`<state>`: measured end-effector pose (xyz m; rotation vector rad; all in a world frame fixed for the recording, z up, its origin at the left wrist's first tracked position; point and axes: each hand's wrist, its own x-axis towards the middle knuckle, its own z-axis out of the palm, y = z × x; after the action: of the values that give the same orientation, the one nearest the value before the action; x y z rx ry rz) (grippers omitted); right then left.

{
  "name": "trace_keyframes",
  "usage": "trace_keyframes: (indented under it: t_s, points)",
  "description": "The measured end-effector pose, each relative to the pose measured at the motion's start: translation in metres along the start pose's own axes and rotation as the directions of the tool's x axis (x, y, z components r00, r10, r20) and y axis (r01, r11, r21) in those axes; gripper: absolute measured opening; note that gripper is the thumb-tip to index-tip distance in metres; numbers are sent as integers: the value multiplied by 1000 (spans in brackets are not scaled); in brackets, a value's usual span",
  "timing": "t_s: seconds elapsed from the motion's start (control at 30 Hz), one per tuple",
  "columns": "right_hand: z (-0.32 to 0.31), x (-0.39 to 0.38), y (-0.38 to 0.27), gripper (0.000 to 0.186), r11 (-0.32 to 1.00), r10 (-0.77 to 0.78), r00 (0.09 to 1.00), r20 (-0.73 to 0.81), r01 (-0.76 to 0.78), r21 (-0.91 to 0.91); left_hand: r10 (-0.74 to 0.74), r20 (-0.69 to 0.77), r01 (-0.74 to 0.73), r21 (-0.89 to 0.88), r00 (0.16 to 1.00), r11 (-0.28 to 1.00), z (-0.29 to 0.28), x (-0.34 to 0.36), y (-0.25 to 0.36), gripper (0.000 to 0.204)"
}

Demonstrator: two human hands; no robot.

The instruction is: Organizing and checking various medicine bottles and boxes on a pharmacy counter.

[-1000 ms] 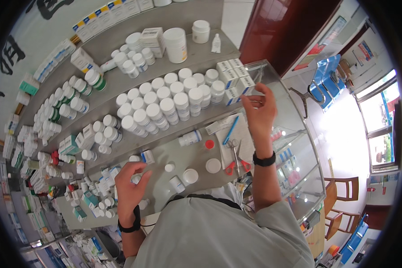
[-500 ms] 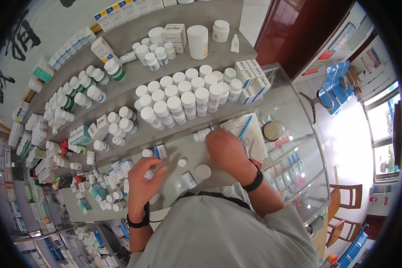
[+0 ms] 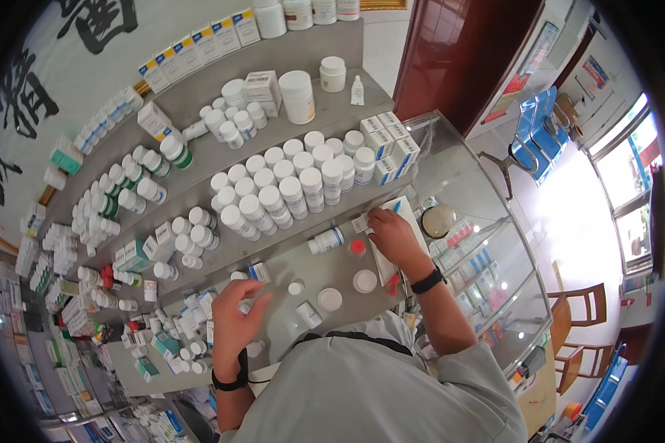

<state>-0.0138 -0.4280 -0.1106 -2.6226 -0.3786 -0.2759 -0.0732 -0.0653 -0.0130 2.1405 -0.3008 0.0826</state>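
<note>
My right hand (image 3: 394, 235) is over the paper pad (image 3: 403, 210) on the counter, fingers drawn together at the edge of a small pale box (image 3: 360, 223); what they pinch, if anything, is hidden. A blue pen (image 3: 397, 206) shows just beyond them. To their left lies a white pill bottle (image 3: 325, 240), with a red-capped jar (image 3: 357, 247) nearby. My left hand (image 3: 235, 317) hovers empty, thumb and fingers apart. Between my hands are a small white cap (image 3: 295, 288), a small white bottle (image 3: 309, 315) and two round white lids or tubs (image 3: 329, 299).
Stepped grey shelves hold rows of white bottles (image 3: 292, 190) and white boxes (image 3: 391, 146). A glass display case (image 3: 480, 214) borders the counter at right, with a round glass object (image 3: 437, 221) on it. Red-handled scissors (image 3: 391, 285) lie by the pad. Medicine packs crowd the left.
My right hand has moved away to the right, from above the lying bottle to the pad, uncovering the red-capped jar and a second round white piece. My left hand stays open. The view has shifted.
</note>
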Motion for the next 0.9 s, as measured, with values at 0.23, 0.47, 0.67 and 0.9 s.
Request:
trace_keyframes:
  t_s: [0.23,0.47,0.67,0.9]
  points:
    - [18,-2,4,12,996,-50,996,-69,44,-83,-22,42,21,23,999,1000,0,0,-8,22]
    - [-36,-9,-14,34,957,249,965,-78,-233,172,-35,-6,35,-8,999,999,1,3,-11,25]
    - [-59,-19,0,42,533,483,861,-162,-142,834,-83,-29,82,-38,996,996,0,5,-19,25]
    - [-68,-21,-7,38,616,573,786,-235,-223,755,-101,-64,98,-48,993,994,-7,2,-22,25]
